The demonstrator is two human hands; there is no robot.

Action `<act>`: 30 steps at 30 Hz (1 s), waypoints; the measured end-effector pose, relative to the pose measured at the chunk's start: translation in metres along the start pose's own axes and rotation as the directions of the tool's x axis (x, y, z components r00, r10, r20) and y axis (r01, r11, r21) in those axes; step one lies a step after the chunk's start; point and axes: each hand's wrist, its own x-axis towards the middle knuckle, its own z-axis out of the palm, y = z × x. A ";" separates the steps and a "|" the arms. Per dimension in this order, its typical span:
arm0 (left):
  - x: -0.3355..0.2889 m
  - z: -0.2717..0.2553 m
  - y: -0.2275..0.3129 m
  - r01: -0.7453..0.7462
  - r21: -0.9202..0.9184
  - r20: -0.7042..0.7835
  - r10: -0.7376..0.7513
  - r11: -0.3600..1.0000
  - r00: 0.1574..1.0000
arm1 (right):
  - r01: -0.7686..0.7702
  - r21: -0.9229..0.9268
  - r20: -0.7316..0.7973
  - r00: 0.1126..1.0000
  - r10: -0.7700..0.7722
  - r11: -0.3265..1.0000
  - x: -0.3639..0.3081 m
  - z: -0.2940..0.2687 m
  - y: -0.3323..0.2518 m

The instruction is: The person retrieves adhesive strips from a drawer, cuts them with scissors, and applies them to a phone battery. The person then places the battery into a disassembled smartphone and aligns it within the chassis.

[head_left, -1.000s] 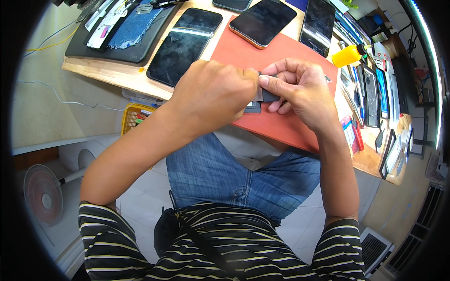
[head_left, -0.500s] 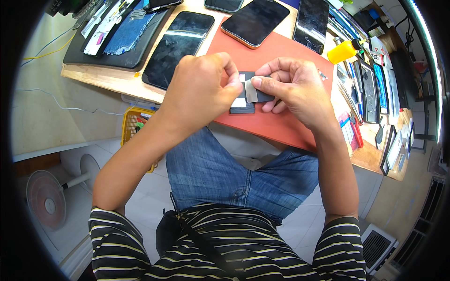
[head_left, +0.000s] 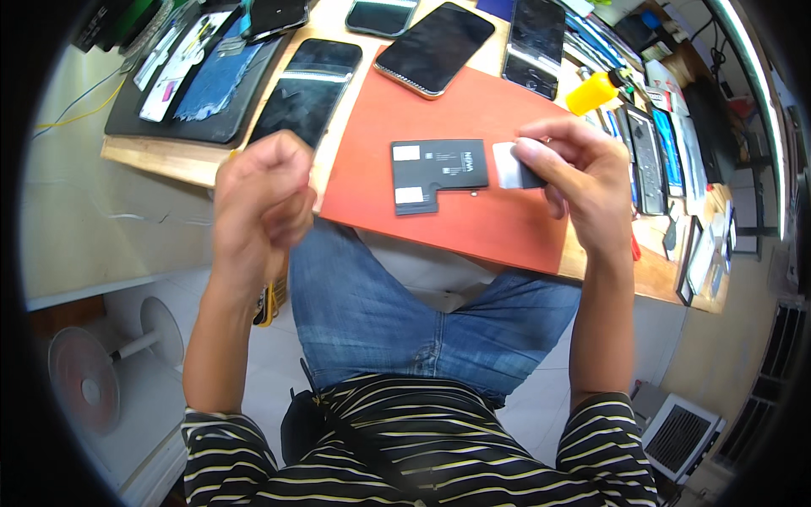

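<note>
Orange-red mat (head_left: 363,127): flat on the wooden bench (head_left: 165,158), right in the middle of the action, with the jeans (head_left: 363,296) just below its front edge
Black L-shaped pack (head_left: 418,173): there it lies, flat on the mat between the two hands and touched by neither, two white patches on its left end, one at the top and one at the bottom, pale print across its face
Right hand (head_left: 583,169): over the right part of the mat, thumb pressed on top and fingers curled behind, clamped on a small piece
Small piece (head_left: 509,167): white toward the left, dark below the thumb, poking out just beside the pack, a strip of mat showing between them
Left hand (head_left: 269,190): off at the mat's left side, fingers curled in, well apart from the right hand; a touch blurred, so I cannot tell whether anything is pinched inside
Phone with a gold edge (head_left: 435,46): face up, over the mat's far edge
Left phone (head_left: 308,89): dark screen up, just beyond the left hand
Yellow bottle (head_left: 594,93): black-tipped, tilted, beyond the right hand
Denim scrap (head_left: 211,84): frayed, up at the far left
</note>
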 end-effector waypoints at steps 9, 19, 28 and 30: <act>-0.045 0.074 -0.090 0.307 -0.648 0.480 0.060 0.697 0.875 | 0.115 -0.423 -0.355 0.892 -0.281 0.899 -0.075 -0.021 0.040; -0.049 0.244 -0.197 -0.501 0.130 0.713 0.270 0.856 0.647 | 0.065 0.993 0.009 0.794 0.608 -0.100 -0.223 0.013 0.112; -0.051 0.317 -0.269 -0.444 0.241 0.800 0.083 0.863 0.594 | 0.454 0.844 -0.325 0.856 0.401 -0.284 -0.281 -0.044 0.227; -0.047 0.328 -0.283 -0.134 0.197 0.713 -0.048 0.971 0.699 | 0.490 0.857 -0.320 0.752 0.577 -0.163 -0.288 -0.055 0.249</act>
